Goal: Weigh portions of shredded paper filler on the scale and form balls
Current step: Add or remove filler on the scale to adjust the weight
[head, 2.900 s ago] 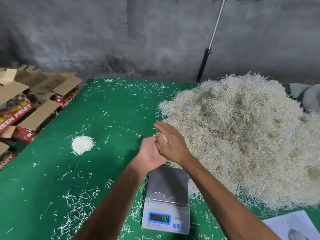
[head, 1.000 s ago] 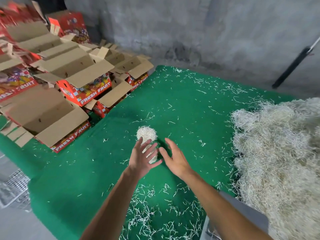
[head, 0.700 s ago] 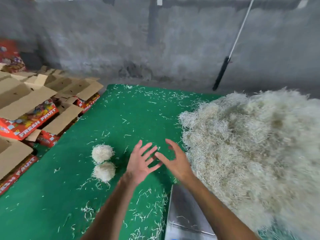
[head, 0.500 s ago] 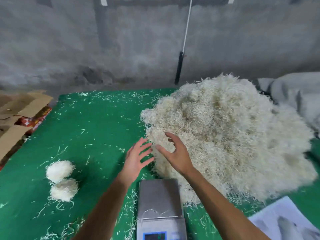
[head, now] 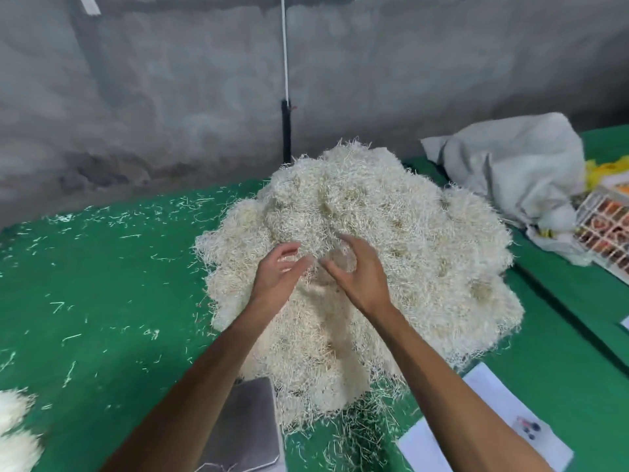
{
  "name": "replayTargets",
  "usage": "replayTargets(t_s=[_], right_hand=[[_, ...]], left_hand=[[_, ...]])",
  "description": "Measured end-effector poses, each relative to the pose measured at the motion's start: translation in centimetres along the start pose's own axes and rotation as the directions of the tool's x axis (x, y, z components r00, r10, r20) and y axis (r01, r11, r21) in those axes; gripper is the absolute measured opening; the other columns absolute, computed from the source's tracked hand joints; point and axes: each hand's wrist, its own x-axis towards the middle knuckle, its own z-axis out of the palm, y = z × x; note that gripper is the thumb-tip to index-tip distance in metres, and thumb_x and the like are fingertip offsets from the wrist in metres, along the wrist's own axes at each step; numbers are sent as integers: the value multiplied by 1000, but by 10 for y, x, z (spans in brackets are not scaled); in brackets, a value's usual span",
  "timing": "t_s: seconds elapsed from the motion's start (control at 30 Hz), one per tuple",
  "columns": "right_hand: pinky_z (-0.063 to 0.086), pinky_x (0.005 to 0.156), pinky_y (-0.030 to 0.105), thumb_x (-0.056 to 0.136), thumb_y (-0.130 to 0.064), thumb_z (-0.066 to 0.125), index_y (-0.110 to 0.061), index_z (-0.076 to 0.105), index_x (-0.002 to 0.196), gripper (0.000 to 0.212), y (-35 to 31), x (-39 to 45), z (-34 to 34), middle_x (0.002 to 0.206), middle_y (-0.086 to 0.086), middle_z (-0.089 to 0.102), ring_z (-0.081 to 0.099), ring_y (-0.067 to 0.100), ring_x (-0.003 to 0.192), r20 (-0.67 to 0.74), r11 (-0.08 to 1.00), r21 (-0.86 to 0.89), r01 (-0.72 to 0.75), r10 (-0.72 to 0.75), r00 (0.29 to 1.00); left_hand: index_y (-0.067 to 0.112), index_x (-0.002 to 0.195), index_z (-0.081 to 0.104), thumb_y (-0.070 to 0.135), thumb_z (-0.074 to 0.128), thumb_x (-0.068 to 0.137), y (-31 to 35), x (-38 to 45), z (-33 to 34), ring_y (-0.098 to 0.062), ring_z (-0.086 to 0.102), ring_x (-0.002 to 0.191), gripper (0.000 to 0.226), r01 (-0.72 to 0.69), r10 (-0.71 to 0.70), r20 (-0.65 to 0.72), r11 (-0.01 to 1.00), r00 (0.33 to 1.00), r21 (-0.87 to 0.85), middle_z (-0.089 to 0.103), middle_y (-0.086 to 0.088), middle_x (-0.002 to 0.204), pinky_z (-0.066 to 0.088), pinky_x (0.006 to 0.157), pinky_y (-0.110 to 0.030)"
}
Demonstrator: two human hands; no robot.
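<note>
- On top of the filler heap (head: pixel 391 240), both grips, left hand (head: pixel 277 272) and right hand (head: pixel 357 270), had curled fingers sunk in strands; whether they held any, I cannot tell.
- Behind the grips, the scale (head: pixel 243 424) was partly covered by the heap edge, so stray strands could falsify the weight.

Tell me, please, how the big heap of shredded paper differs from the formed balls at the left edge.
The heap is loose, spiky and far larger; the balls are small, packed and rounded. Both hands, left hand and right hand, are at the heap, while the balls lie untouched. The heap looks cream, the balls whiter. Both rest on the green cloth.
</note>
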Motion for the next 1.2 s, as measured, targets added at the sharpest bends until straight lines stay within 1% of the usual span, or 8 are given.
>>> replayTargets(t_s=[0.23,0.37,0.47,0.63,0.83,0.93,1.03,1.2], right_hand=[[42,110,46,95,-49,70,-16,60,142,59,-5,119,-29,149,6,56,51,27,135,-114,873,-411,264,-336,935],[32,120,55,86,-75,61,-26,34,157,90,5,164,-25,169,11,26,29,37,151,11,794,-598,107,-125,992],[41,113,58,82,-82,59,-26,24,159,101,17,175,-11,170,11,16,32,41,148,144,774,-633,21,91,985],[57,91,46,93,-51,68,-18,48,143,64,21,165,-7,146,11,51,58,31,119,86,788,-610,80,-34,996],[53,84,42,92,-30,72,-10,66,118,33,-51,170,-46,129,11,61,61,31,104,-102,818,-535,212,-312,944],[46,95,39,92,-25,72,-8,67,123,36,-100,167,-48,138,11,58,57,30,119,-175,871,-385,305,-393,903],[44,103,31,98,-24,65,-10,64,131,36,-146,152,-34,139,4,58,54,15,125,-269,916,-6,401,-387,882],[54,96,30,103,-44,60,-28,58,129,30,-184,95,16,110,-24,62,62,-7,98,-17,840,541,46,-44,999]], left_hand=[[33,122,63,51,70,89,45,107,32,-3,63,107,38,-91,96,-51,991,994,94,63,18,122,56,92,-34],[37,112,66,55,66,90,50,151,47,12,62,96,28,-82,89,-60,991,994,102,67,19,114,54,89,-28],[41,110,67,54,67,89,43,160,56,9,63,99,25,12,-11,-39,1000,999,18,68,23,110,52,97,-33],[47,116,66,61,63,88,32,139,49,-7,63,115,31,115,-118,-11,983,993,-143,66,17,124,56,94,-37],[33,122,64,59,64,89,66,121,13,-18,67,111,42,236,-256,3,885,967,-402,70,8,122,57,93,-47],[27,130,60,63,68,82,89,106,-6,-25,66,111,60,279,-277,86,795,957,-539,65,-1,125,57,89,-54],[27,134,52,71,67,79,104,88,-28,-36,62,117,72,323,-267,189,677,945,-662,60,-8,130,53,90,-64],[36,153,29,80,70,69,98,51,-78,-41,64,114,104,284,-270,172,464,947,-839,48,-19,144,54,85,-64]])
